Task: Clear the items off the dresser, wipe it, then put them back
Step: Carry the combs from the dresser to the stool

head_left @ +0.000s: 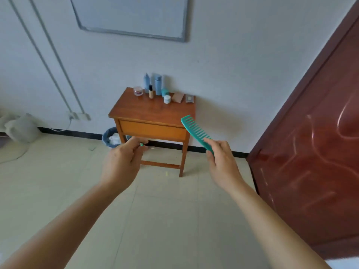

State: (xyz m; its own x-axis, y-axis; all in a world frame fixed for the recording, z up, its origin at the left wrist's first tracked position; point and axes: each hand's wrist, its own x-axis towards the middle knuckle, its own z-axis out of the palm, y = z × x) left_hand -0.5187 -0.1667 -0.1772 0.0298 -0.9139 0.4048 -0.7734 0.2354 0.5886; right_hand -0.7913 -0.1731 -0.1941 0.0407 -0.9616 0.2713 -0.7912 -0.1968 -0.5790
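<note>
Sadly, labels on bottles [158, 84] blur; right hand [221, 162] grips comb [194, 129].

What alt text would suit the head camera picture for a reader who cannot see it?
A person's right hand holds a teal comb and the left hand pinches a small green item, both held out toward a small wooden dresser against a white wall. Bottles and jars stand along its back edge; a red-brown door is at right.
</note>
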